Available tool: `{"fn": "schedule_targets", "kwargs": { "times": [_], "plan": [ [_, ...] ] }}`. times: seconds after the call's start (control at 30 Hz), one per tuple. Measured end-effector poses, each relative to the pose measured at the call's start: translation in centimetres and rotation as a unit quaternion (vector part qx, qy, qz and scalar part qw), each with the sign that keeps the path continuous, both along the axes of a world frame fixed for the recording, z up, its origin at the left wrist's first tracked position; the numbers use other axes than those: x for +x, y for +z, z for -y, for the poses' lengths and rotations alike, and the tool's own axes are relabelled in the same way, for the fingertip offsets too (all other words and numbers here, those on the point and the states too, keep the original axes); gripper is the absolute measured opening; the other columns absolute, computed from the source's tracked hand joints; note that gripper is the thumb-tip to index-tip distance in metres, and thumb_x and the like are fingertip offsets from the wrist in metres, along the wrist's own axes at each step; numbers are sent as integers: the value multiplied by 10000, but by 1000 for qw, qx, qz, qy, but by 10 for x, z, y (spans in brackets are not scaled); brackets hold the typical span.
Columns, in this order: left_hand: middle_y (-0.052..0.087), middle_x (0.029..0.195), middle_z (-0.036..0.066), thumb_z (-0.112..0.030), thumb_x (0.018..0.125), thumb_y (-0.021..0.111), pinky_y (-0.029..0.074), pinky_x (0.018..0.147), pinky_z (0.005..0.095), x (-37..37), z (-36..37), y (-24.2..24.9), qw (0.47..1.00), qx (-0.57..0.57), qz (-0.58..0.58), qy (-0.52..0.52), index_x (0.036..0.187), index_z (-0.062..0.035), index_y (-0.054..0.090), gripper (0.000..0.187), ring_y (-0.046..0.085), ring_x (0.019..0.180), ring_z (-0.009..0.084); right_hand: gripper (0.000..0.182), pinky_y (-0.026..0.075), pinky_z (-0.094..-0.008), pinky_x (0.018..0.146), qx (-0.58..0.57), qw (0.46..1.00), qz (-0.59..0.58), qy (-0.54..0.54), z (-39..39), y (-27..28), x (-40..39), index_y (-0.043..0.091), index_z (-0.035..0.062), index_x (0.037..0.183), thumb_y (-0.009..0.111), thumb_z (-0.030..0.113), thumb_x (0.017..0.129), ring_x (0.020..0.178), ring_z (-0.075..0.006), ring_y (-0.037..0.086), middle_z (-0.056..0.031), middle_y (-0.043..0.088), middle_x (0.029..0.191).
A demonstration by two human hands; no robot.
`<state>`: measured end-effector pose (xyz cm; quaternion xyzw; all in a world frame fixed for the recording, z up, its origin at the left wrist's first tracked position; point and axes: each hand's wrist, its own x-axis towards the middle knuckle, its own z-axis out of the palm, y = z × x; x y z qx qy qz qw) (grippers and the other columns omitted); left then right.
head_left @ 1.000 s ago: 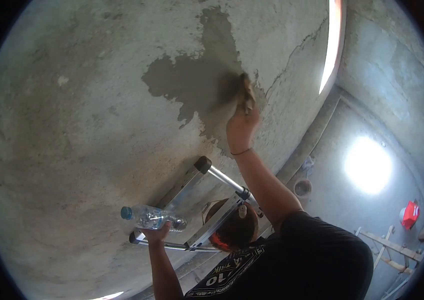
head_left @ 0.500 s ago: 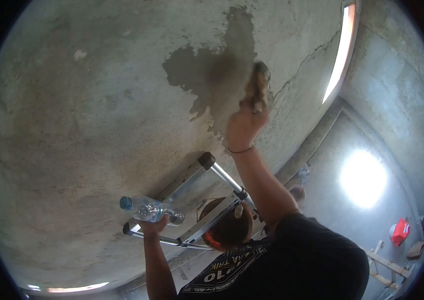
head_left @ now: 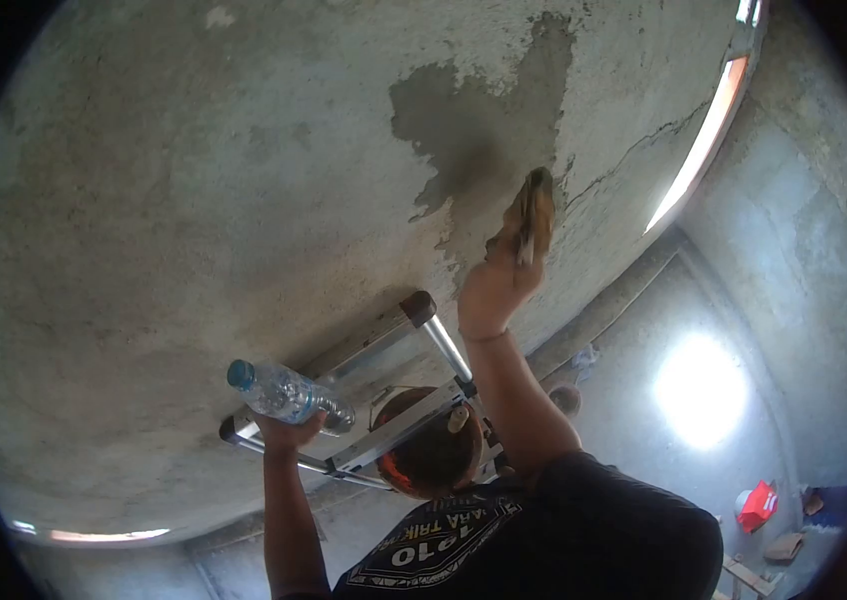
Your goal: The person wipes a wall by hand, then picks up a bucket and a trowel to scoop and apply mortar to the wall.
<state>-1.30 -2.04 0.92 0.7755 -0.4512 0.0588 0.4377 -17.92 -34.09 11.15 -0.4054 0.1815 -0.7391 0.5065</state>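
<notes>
In my right hand [head_left: 500, 292], raised to the grey plaster wall [head_left: 244, 200], is a mortar-smeared hand tool [head_left: 536, 215], long and narrow from this angle. Its tip lies at the lower right edge of a dark, damp-looking patch [head_left: 474, 125] on the wall. Fingers closed, my left hand [head_left: 289, 432] grips a clear plastic water bottle [head_left: 284, 392] with a blue cap, tilted sideways. The bottle overlaps the top of an aluminium ladder [head_left: 374, 335] in this view. Below the ladder frame sits a bucket [head_left: 409, 470] with dark contents and orange stains inside.
A crack [head_left: 634, 150] runs across the wall towards a narrow bright opening [head_left: 709, 140]. Far below on the floor, a red and white item [head_left: 757, 507] lies near wooden pieces [head_left: 747, 577]. A strong light patch [head_left: 701, 390] shines on the floor.
My right hand and the tool have moved down along the patch's edge. The view has shifted, so the patch sits further right and the bottle further left and higher.
</notes>
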Motion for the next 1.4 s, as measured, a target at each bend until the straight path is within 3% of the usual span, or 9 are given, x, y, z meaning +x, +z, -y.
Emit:
{"fn": "schedule_targets", "kwargs": {
  "times": [0.17,0.37,0.47,0.57,0.8,0.93,1.1,1.27,1.4],
  "plan": [
    [629,984,65,-291,567,827,501,854,402,-8,6,10,996,-41,-64,-53,1114,-86,528,657,646,887,236,342,330,-455,1114,-108,984,-90,-112,-2,34,57,575,6,1277,476,-15,950,1329,-320,439,-150,508,1401],
    [629,974,54,-470,604,840,472,881,410,-2,-4,7,995,67,70,-7,1120,-74,531,721,634,907,241,384,280,-434,1149,-267,961,-49,54,-19,36,31,521,-32,1318,416,-14,949,1390,-327,353,-223,467,1411],
    [623,972,53,-566,627,839,483,848,403,-6,4,15,999,33,-1,-36,1115,-68,528,763,629,888,234,370,328,-395,1121,-86,985,145,-19,-9,12,20,520,-55,1307,449,-7,948,1339,-287,438,-210,507,1382],
    [624,970,57,-503,621,865,507,827,383,-4,-5,1,997,-2,-66,-47,1129,-58,507,765,629,903,214,414,361,-351,1093,60,993,-98,-9,-5,-24,28,521,-63,1294,429,-102,892,1331,-318,442,-203,530,1361],
    [623,972,56,-471,577,899,527,824,369,11,-20,-18,998,52,-1,-25,1134,-58,498,801,638,882,205,434,354,-424,1099,-370,916,-129,83,-38,33,24,559,-45,1252,513,-91,824,1346,-352,408,-235,492,1383],
    [638,998,51,-434,571,842,471,897,430,1,-7,3,999,47,13,-6,1089,-109,577,667,631,952,243,389,370,-413,1080,-105,992,-65,-41,-18,-35,29,579,-57,1224,510,-60,841,1338,-347,425,-232,492,1391],
    [628,984,51,-508,584,837,475,881,423,8,-15,-7,998,59,-9,2,1114,-83,545,740,626,936,240,396,345,-408,1092,34,997,-37,-61,40,12,22,583,-55,1220,493,-82,835,1334,-331,434,-221,512,1378],
    [606,1025,61,-602,593,846,490,861,405,0,-12,1,994,39,-99,-14,1165,-52,496,868,613,935,224,493,312,-460,1136,-331,941,-54,-36,26,107,27,626,18,1200,510,-179,764,1340,-331,434,-119,606,1295],
    [577,1098,82,-574,579,869,478,900,405,14,-21,-16,999,27,-46,-4,1243,-42,424,960,593,991,228,463,302,-471,1138,-224,971,65,-59,32,61,16,604,-31,1209,486,-170,784,1353,-335,405,-167,582,1310]
  ]
}}
